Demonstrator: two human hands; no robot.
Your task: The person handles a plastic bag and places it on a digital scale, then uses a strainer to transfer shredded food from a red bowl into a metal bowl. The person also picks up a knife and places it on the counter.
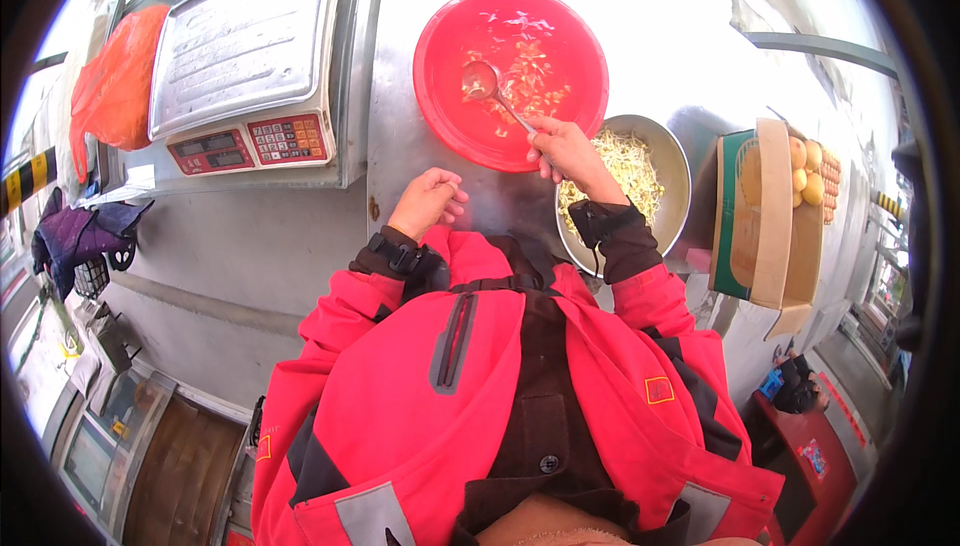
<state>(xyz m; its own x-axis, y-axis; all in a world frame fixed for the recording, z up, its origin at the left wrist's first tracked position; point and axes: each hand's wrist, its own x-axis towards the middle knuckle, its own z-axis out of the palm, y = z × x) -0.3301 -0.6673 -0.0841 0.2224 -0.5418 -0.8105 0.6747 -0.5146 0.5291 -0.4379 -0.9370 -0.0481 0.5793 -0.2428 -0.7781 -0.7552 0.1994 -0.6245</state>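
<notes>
A red plastic basin [450, 114] holds water with many small pale pieces in it. My right hand [568, 153], at the basin's near right rim, grips the handle of a metal ladle [480, 80], whose round bowl is over or in the water; which of the two I cannot tell. Loosely curled, my left hand [429, 199] is in front of the basin's near side and holds nothing that I can see. Bean sprouts [628, 171] lie in a steel bowl [677, 197] at the right, partly behind my right hand and wrist.
On the left stands a digital scale [244, 43] with a metal platter, beside an orange plastic bag [124, 80]. An open cardboard box [769, 216] is at the right, near round yellowish fruit [812, 171] and stacked eggs [830, 182]. A person [799, 388] is farther off, lower right.
</notes>
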